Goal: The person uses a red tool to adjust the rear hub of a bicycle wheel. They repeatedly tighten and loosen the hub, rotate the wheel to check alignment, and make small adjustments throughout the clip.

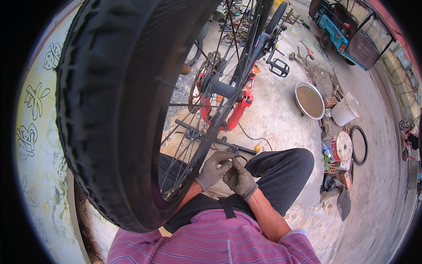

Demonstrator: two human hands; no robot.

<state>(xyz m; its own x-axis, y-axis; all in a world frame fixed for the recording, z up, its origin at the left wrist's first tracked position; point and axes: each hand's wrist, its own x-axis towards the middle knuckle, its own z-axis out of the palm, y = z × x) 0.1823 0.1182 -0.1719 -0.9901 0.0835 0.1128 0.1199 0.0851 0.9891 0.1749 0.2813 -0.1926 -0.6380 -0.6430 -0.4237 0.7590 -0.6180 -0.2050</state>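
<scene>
My left hand (212, 170) and my right hand (241, 179), both in grey work gloves, meet in front of my lap. Their fingertips are pinched together around something small and pale, too tiny to name. Just beyond them lies the handlebar (224, 142) of a bicycle that stands upside down, with a brake lever close to my fingers. The bicycle wheel (118, 110), with its black knobbly tyre and thin spokes, looms large on the left, and my left forearm passes partly behind its rim. Past the spokes are the red fork (238, 115) and the dark frame (256, 49).
A pedal (279, 67) juts from the bicycle farther off. To the right stand a basin of murky water (309, 101), a white bucket (346, 110), a red-and-white drum (339, 147) and a loose tyre (359, 145). A blue three-wheeled cart (332, 31) is parked at the back right.
</scene>
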